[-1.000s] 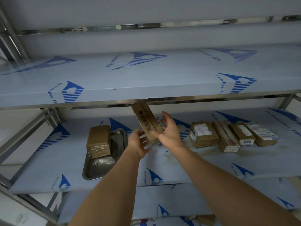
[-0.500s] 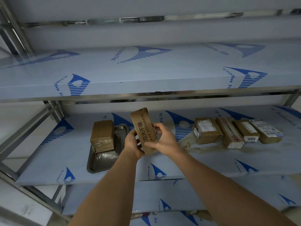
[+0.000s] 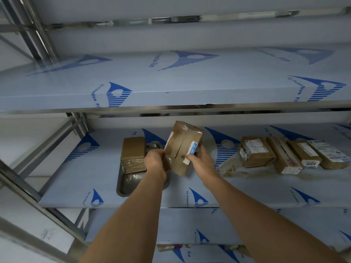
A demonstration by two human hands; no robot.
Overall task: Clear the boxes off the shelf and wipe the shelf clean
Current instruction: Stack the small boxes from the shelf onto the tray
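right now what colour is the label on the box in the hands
White with a blue stripe, on the brown taped box; the head view shows it.

Taped brown box (image 3: 181,147) — tilted, held aloft.

Both your hands are taken up: your left hand (image 3: 154,161) and right hand (image 3: 201,160) grip a taped box (image 3: 181,147) held above the middle shelf (image 3: 247,188). Just left of your left hand, a metal tray (image 3: 129,182) with a brown box (image 3: 133,154) in it blocks that side. Well to the right of your right hand, a row of four boxes (image 3: 292,155) stands in the way, with scattered debris (image 3: 230,170) between. Close above your hands, the upper shelf (image 3: 171,92) limits lifting room. The shelf strip nearer you, below your wrists, lies bare.
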